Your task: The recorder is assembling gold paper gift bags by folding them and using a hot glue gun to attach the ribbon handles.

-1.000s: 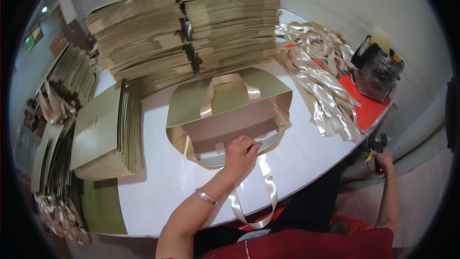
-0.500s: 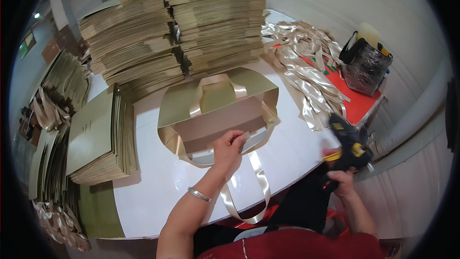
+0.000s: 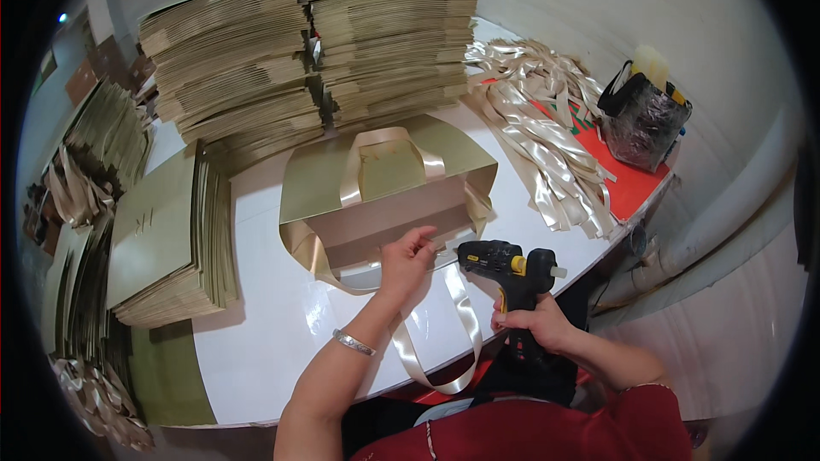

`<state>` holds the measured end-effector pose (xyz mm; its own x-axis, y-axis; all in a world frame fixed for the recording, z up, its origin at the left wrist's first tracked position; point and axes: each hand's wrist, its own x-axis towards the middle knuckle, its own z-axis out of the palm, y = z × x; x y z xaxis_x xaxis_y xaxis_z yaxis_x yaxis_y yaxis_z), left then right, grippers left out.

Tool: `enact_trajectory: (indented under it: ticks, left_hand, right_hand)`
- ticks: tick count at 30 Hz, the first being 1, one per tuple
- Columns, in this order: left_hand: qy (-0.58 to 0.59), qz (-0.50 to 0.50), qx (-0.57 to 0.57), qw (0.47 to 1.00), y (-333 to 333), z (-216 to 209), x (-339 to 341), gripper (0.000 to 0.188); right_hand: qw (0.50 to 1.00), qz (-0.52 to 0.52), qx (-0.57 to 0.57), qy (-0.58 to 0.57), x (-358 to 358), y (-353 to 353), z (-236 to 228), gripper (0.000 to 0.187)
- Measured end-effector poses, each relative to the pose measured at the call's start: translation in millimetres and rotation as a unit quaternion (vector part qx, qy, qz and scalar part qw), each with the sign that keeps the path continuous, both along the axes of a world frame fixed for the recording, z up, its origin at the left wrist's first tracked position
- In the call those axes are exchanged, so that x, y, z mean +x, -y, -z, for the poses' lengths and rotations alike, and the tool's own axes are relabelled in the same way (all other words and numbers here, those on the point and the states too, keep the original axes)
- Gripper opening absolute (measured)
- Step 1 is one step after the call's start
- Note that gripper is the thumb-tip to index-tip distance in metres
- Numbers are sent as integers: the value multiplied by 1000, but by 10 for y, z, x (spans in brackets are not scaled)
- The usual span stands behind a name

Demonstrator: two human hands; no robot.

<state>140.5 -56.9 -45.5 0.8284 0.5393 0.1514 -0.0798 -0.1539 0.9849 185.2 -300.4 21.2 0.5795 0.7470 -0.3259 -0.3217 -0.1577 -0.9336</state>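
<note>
An olive-gold paper bag [image 3: 320, 188] lies on the white table with its mouth toward me. A satin ribbon handle [image 3: 352, 169] loops over its upper panel. At the bag's near edge my left hand [image 3: 407, 263] has its fingers bent together; what they pinch is hidden. Another cream ribbon loop [image 3: 466, 316] hangs from that edge over the table's front. My right hand [image 3: 538, 321] is wrapped round the grip of a black and yellow glue gun [image 3: 500, 263]. Its nozzle points left, close to my left fingertips and the bag's near edge.
Tall stacks of folded paper bags [image 3: 389, 34] stand at the back. More flat bags [image 3: 154, 230] are piled at the left. Cut cream ribbons [image 3: 547, 145] lie at the right beside a plastic-wrapped holder [image 3: 641, 124] with pale sticks, on a red sheet [image 3: 628, 188].
My right hand has brought the glue gun leftward from beyond the table's right edge, up to my left fingers. My left hand has stayed at the bag's near edge.
</note>
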Motion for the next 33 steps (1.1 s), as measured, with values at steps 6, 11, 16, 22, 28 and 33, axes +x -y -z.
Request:
enact_trajectory:
  ticks: [6, 11, 16, 22, 28, 33]
  left_hand:
    - [59, -88, 63, 992, -10, -120, -119, 24]
    - [0, -62, 359, 931, -181, -615, -874, 24]
    - [-112, -36, 618, 778, -390, -455, -1354, 10]
    - [-43, -64, 566, 821, -310, -288, -1304, 11]
    - [-26, -76, 551, 831, -340, -203, -1327, 10]
    - [-38, -69, 546, 834, -337, -196, -1355, 9]
  right_hand:
    - [998, -36, -57, -10, 58, -151, -163, 29]
    - [995, -19, -68, -64, 116, 35, -132, 35]
    - [996, -79, -30, 27, 7, -70, -164, 35]
    - [978, -146, -7, -149, -162, -540, -158, 33]
    - [986, -130, -19, -101, -190, -503, -70, 32]
    - [990, -114, -56, -60, -26, -763, -181, 36]
